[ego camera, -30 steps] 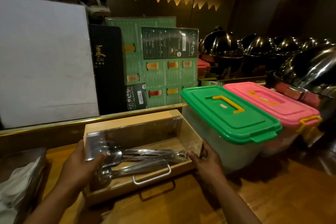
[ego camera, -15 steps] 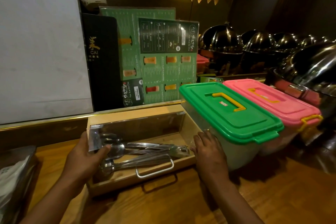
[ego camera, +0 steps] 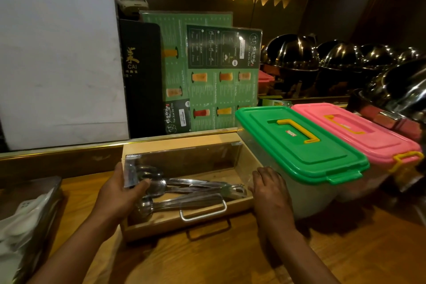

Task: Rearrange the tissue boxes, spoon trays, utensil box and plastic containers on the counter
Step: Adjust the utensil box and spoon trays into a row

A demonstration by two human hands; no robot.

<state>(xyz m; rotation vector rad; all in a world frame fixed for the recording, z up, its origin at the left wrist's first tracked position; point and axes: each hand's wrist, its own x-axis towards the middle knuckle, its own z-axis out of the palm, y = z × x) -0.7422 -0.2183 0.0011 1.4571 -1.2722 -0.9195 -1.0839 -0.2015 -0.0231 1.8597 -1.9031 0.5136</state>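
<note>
The utensil box [ego camera: 184, 182] sits on the wooden counter [ego camera: 345, 249], a little below the middle of the view, with its back close to the raised ledge behind it. It is a wooden box with a clear lid and a metal handle in front. Spoons [ego camera: 184, 191] lie flat inside it.

The left hand [ego camera: 119, 193] is at the box's 9 o'clock end. Its fingers wrap the end and its thumb presses on the corner of the clear lid. The right hand [ego camera: 268, 188] is at the 3 o'clock end, fingers spread flat against that side. One hand on each end likely keeps the box level, so the spoons do not slide.

The green-lidded container [ego camera: 299, 145] sits just beside the box at 3 o'clock, nearly touching the right hand. The pink-lidded container [ego camera: 359, 131] sits right next to the green one. There is little room on that side, so the box probably has to slide straight or be lifted.

A metal tray [ego camera: 46, 193] holding white things sits at 9 o'clock, near the edge of the view.
</note>
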